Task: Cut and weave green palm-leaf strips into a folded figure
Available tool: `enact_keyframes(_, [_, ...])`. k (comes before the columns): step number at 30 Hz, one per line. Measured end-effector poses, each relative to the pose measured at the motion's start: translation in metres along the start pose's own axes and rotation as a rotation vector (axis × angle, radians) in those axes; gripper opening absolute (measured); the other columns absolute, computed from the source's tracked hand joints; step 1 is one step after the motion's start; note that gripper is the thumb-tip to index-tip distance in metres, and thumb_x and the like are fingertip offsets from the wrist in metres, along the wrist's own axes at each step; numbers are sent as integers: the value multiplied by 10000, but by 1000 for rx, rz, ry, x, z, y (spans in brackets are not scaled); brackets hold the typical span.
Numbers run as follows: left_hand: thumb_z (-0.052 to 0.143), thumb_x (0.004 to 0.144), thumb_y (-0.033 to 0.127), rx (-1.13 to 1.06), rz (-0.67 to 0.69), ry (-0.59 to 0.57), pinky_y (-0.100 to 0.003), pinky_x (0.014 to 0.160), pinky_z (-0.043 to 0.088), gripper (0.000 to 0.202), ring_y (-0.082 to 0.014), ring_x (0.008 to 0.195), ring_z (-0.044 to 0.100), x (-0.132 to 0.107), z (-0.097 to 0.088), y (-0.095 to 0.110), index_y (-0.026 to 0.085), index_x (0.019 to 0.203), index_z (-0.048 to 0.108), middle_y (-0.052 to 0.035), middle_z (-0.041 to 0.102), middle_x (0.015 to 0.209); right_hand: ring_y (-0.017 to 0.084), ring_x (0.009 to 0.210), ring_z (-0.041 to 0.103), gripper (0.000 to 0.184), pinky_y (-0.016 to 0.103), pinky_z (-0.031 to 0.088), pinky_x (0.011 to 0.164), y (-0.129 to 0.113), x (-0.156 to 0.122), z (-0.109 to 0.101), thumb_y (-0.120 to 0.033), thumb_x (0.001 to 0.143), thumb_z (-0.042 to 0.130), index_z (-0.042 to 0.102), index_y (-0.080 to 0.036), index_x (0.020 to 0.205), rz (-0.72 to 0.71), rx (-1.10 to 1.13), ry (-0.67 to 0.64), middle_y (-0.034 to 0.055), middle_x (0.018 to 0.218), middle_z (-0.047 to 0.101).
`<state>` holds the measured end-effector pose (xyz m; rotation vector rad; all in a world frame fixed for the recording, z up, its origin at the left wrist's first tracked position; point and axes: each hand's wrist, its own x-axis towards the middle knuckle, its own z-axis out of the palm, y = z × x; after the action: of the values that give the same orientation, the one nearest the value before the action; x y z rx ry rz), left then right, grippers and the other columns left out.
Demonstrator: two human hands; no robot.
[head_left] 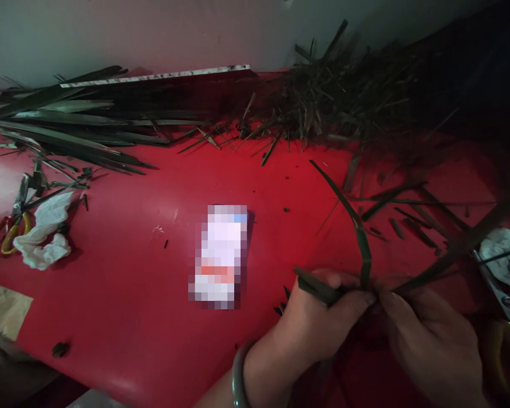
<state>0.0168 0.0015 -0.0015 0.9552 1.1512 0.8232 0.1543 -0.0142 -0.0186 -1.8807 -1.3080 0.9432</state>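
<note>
Both my hands meet low on the right, over the red tabletop, thumbs and fingertips pinched close together. My left hand (pixel 318 317), a green bangle on its wrist, grips green leaf strips (pixel 363 255); one folded strip stands up from the fingers and a short end pokes out past the thumb's base. In my right hand (pixel 429 328) the fingers are pinched on a long leaf strip (pixel 454 249) that runs off to the right edge. Where the strips cross between the fingertips is mostly hidden.
A phone (pixel 221 255) with a blurred lit screen lies mid-table. Long leaves (pixel 80 124) lie at the back left, a heap of scraps (pixel 348 96) at the back right. Scissors (pixel 15 226) and crumpled tissue (pixel 46 232) sit left; more tissue (pixel 504 252) lies right, by a metal blade.
</note>
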Motion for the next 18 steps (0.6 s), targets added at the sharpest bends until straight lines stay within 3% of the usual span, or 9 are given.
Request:
enact_keyframes(7, [519,733,273,3,-3,5,-223,590,423,176,-114,649,514,0,0,1,140,744,634,-26,587,682,168,580,591,224,260,499,541,-2,2,-1,-423,675,528,592,-208,685,4,-63,-12,5,628,632])
enact_keyframes(18, [598,661,229,-184,-6,-24,-256,667,439,196,-113,688,532,-1,5,-2,137,833,621,-37,614,757,168,609,594,225,253,486,536,-12,9,3,-402,682,518,622,-210,737,-64,36,-40,6,652,643])
